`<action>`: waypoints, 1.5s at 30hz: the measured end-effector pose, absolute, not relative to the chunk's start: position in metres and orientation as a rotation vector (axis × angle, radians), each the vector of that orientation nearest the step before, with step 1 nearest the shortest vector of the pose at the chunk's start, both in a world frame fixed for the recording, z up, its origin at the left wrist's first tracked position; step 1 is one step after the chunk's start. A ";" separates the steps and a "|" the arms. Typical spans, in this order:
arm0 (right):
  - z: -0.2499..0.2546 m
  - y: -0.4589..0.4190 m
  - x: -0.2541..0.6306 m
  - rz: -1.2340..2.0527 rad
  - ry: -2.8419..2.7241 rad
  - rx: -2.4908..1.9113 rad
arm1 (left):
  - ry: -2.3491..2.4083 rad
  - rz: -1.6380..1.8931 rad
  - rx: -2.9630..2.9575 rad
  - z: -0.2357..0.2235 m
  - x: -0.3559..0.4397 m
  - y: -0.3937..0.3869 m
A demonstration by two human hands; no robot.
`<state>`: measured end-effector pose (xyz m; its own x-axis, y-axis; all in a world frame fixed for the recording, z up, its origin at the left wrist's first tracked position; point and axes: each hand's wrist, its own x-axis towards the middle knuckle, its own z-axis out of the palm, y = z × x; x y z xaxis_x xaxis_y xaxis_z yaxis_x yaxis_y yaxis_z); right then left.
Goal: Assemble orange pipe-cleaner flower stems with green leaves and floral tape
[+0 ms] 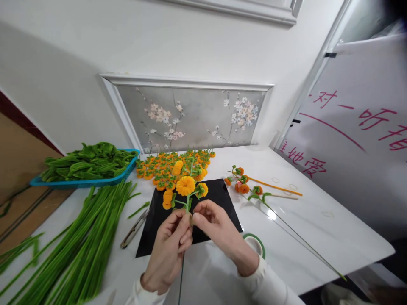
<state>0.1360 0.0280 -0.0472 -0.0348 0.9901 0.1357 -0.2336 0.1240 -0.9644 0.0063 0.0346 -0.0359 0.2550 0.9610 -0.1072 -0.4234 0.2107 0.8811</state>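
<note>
Two hands are working in the middle, above the white surface. The left hand has its grip closed on the stem of one spray, just below its flowers. This spray stands upright over the black mat, and I count five yellow-orange flower heads on it. The right hand has its thumb and forefinger at the same stem, beside the left fingers; whether its grip is closed on something, I cannot tell.

Behind the spray there is one pile of small orange flowers, too many for counting. To the left is one blue tray, full of green leaves, and in front of it one big bundle of long green strips. Between the bundle and the mat lie one metal tool, touching the mat's edge, and one short green piece.

Near the right wrist lies one roll of green tape. Farther right, there is a small group of about six orange flower heads, with one orange strip, one beige stick and one long thin stem. Three faint rings are also lying there.
</note>
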 end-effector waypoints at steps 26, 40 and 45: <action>-0.036 0.009 0.141 0.704 -1.475 -1.211 | 0.796 1.162 0.779 -0.032 -0.001 0.044; -0.045 0.029 0.207 0.619 -1.630 -1.503 | 0.850 1.269 0.786 -0.023 -0.009 0.053; -0.040 0.079 0.173 0.521 -1.861 -1.557 | 0.835 1.316 0.743 -0.024 -0.017 0.050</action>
